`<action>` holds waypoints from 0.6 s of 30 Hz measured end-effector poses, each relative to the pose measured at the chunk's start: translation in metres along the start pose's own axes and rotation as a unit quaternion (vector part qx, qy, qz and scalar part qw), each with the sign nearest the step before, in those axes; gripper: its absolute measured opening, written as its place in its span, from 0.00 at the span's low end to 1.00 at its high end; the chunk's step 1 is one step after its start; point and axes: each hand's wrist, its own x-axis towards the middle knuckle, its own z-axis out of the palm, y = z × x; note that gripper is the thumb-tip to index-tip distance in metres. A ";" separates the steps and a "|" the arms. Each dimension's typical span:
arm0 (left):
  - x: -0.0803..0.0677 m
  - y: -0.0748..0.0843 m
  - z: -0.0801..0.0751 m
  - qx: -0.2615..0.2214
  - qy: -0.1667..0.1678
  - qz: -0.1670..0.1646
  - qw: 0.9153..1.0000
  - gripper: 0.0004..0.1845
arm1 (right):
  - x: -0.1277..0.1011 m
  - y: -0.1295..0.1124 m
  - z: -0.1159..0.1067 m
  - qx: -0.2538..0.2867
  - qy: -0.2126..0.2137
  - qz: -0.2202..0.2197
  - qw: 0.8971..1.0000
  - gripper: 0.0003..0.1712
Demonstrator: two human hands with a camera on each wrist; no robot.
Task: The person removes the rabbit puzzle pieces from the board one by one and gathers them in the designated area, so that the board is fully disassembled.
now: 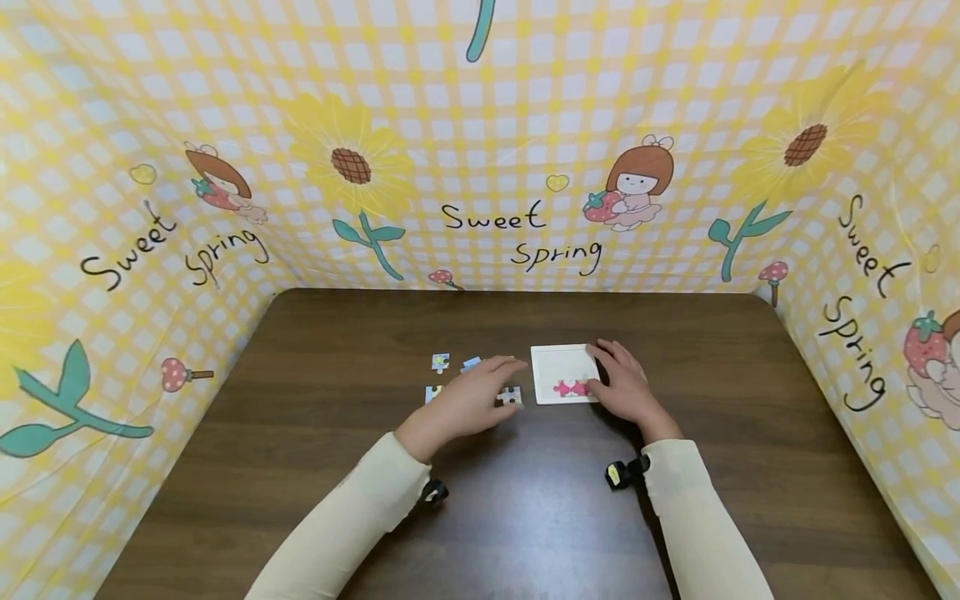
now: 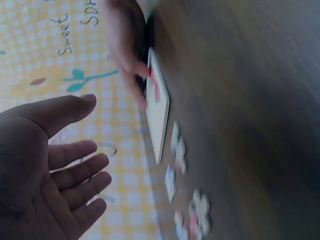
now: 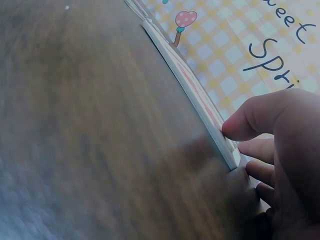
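A square white puzzle tray [image 1: 551,367] lies on the table, with joined pink jigsaw pieces [image 1: 567,388] along its near right part. My right hand [image 1: 627,385] grips the tray's right side, thumb over the near right corner by the pink pieces and fingers along the outer edge. To the left of the tray, my left hand [image 1: 471,400] hovers over loose jigsaw pieces, fingers apart and holding nothing. Its palm and relaxed fingers show in the left wrist view. One loose piece [image 1: 440,362] lies beyond that hand, and another piece [image 1: 512,395] sits beside its thumb.
Several loose pieces lie left of the tray, including a blue one [image 1: 471,364] and one [image 1: 432,393] partly covered by the left hand. The brown wooden table [image 1: 337,350] is enclosed at the back and sides by a yellow checked cloth [image 1: 480,150].
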 end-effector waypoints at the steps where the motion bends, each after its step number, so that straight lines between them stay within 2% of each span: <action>1: 0.005 0.003 0.003 0.002 -0.004 -0.001 1.000 0.35 | 0.000 0.000 0.000 0.001 0.001 0.000 1.000 0.36; 5: 0.024 0.015 0.016 0.006 -0.015 -0.006 1.000 0.36 | 0.000 0.000 0.000 -0.002 0.007 0.000 1.000 0.36; 10: 0.046 0.028 0.030 0.009 -0.012 -0.014 1.000 0.37 | 0.001 -0.001 0.000 -0.006 0.008 -0.003 1.000 0.37; 18: 0.069 0.041 0.046 0.029 -0.014 -0.029 0.999 0.34 | 0.000 -0.002 -0.002 -0.005 0.007 -0.005 1.000 0.36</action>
